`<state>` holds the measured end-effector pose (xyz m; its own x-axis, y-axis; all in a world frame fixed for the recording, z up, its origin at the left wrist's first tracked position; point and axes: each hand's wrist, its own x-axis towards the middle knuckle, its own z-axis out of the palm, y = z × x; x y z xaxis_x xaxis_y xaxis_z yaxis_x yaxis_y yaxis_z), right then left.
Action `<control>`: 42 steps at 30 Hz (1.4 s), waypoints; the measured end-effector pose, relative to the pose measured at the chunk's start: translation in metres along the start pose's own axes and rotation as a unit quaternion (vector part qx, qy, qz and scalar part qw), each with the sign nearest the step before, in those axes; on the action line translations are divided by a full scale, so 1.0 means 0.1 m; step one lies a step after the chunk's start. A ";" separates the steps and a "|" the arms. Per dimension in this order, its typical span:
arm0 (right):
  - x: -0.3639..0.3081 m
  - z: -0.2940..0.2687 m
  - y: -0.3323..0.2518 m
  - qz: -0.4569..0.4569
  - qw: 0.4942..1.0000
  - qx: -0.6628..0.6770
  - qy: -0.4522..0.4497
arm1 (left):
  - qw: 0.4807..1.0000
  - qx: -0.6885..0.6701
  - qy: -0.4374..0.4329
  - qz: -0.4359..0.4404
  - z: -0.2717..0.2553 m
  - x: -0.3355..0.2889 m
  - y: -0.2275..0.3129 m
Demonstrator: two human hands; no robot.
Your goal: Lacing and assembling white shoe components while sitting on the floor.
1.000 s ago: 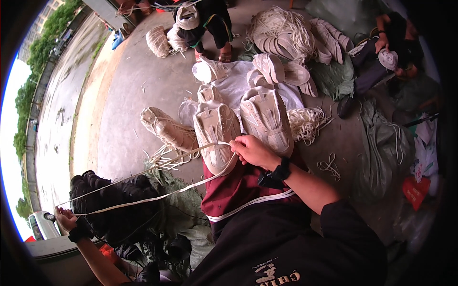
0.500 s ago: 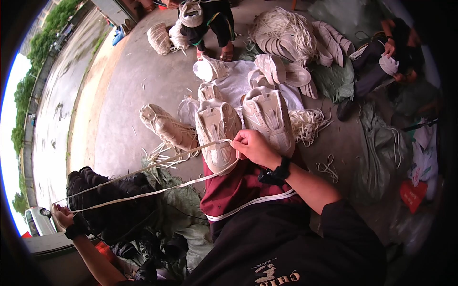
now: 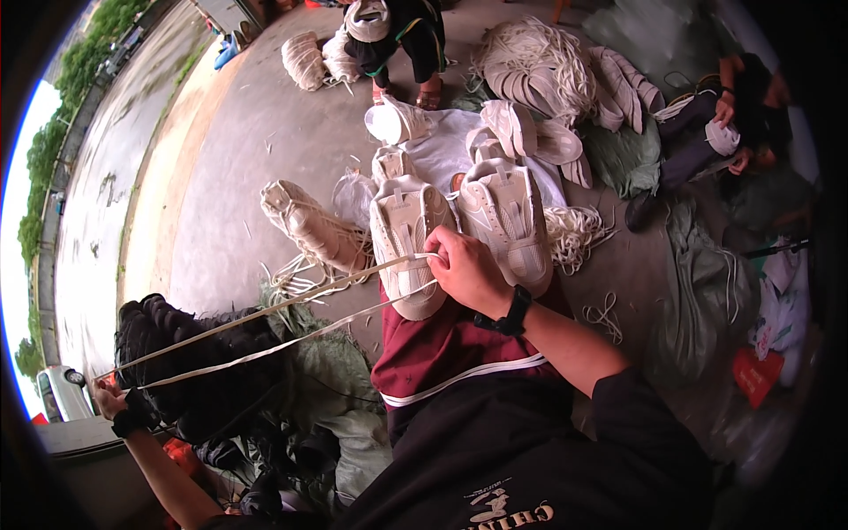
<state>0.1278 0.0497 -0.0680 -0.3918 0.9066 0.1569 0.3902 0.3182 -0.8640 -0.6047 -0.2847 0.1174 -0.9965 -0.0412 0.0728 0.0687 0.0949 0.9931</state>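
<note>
A long cream shoelace (image 3: pixel 265 311) stretches in two strands between my hands. My right hand (image 3: pixel 461 265) pinches its near end, over the toe of a cream sneaker (image 3: pixel 411 216) on my knees. At the far left, my left hand (image 3: pixel 109 400) is closed round the other end, arm outstretched. A second cream sneaker (image 3: pixel 503 216) rests beside the first, just right of my right hand. Both sneakers have their toes toward me, and no lacing shows across their tongues. Part of the lace is hidden under my right fingers.
A tied lace bundle (image 3: pixel 314 225) and a loose lace pile (image 3: pixel 576 231) flank the sneakers. More cream shoes (image 3: pixel 508 128) lie on white cloth ahead. A black heap (image 3: pixel 190 358) sits under the lace. One person (image 3: pixel 402 44) is ahead, another (image 3: pixel 720 115) at right.
My view has shifted slightly, moving the sneakers rightward in the picture. The left hand is a little farther out. Both hands still hold the lace stretched.
</note>
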 end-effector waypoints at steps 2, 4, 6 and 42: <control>0.01 0.04 -0.05 0.016 1.000 0.001 -0.021 | 1.000 0.007 -0.016 -0.008 -0.14 0.02 0.04; 0.03 0.08 -0.08 0.046 0.997 0.014 -0.057 | 0.999 0.013 -0.029 -0.015 -0.27 0.00 0.12; 0.04 0.14 -0.08 0.036 0.998 0.002 -0.051 | 1.000 0.014 -0.005 -0.023 -0.31 -0.05 0.17; -0.11 0.12 -0.17 0.042 0.996 -0.025 -0.071 | 0.998 -0.032 0.031 -0.032 -0.20 0.15 0.07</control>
<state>0.1158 0.0307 -0.0609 -0.4688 0.8832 0.0125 0.4661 0.2593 -0.8459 -0.6186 -0.3050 0.1272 -0.9941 -0.1078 0.0119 0.0091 0.0267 0.9996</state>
